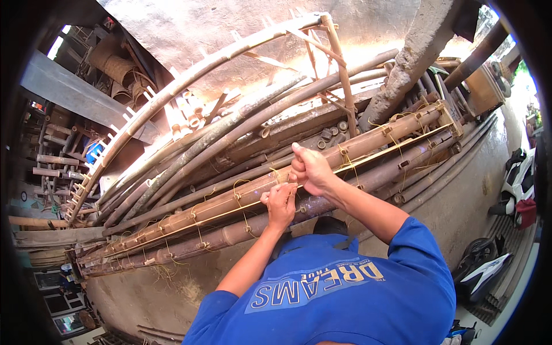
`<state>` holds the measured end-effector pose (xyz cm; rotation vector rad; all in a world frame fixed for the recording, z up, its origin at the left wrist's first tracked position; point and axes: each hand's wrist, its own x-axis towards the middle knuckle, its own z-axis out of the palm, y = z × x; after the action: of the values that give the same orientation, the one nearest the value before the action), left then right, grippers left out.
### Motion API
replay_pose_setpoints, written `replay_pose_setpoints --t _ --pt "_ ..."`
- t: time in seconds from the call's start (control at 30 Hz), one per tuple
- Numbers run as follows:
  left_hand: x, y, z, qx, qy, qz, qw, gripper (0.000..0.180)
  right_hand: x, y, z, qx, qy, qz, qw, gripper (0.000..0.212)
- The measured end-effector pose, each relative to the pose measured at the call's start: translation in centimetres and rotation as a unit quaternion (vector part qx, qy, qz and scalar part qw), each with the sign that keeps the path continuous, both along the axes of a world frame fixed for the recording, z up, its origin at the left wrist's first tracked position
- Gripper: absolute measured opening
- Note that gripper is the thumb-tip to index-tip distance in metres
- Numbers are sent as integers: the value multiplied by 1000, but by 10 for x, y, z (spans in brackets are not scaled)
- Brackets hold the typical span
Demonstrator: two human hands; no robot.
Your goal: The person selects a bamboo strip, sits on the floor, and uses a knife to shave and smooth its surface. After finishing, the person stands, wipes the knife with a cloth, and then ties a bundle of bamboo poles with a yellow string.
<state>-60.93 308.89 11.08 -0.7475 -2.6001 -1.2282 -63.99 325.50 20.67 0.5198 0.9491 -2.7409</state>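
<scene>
Over the middle of a long bamboo frame, my left hand (280, 204) and my right hand (312, 171) are close together, both with curled fingers. What they pinch, if anything, is too small or hidden to make out. The frame has an upper bamboo pole (218, 198) and a lower, darker bamboo pole (230, 234), both with cut slots. A thin, pale yellow strip (178, 228) runs lengthwise between them. Several thin yellow ties (246, 221) loop around the poles at intervals, some with loose ends.
Long bamboo poles (230, 129) lie stacked behind the frame, under a curved bamboo piece with pegs (155, 100). A rough concrete post (399, 69) leans at the right. Motorcycles (486, 276) stand far right. Loose fibres (167, 270) lie on the concrete floor (132, 305).
</scene>
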Motion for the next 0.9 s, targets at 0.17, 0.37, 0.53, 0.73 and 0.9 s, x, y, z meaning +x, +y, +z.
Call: replay_pose_setpoints --t 0.17,0.37,0.53,0.73,0.9 --pt "-1 1 1 7 17 -26 999 14 3 14 13 28 -26 -5 999 35" --pt "-14 4 5 -13 -53 -19 998 16 -14 76 17 859 234 -124 438 39" --pt "-17 6 10 4 -81 -38 996 16 36 23 -50 791 113 115 590 28" --pt "-25 7 13 194 -292 4 936 20 62 8 -56 702 165 -56 690 14" --pt "-39 2 4 46 -212 -105 971 23 79 12 -42 717 403 40 568 17"
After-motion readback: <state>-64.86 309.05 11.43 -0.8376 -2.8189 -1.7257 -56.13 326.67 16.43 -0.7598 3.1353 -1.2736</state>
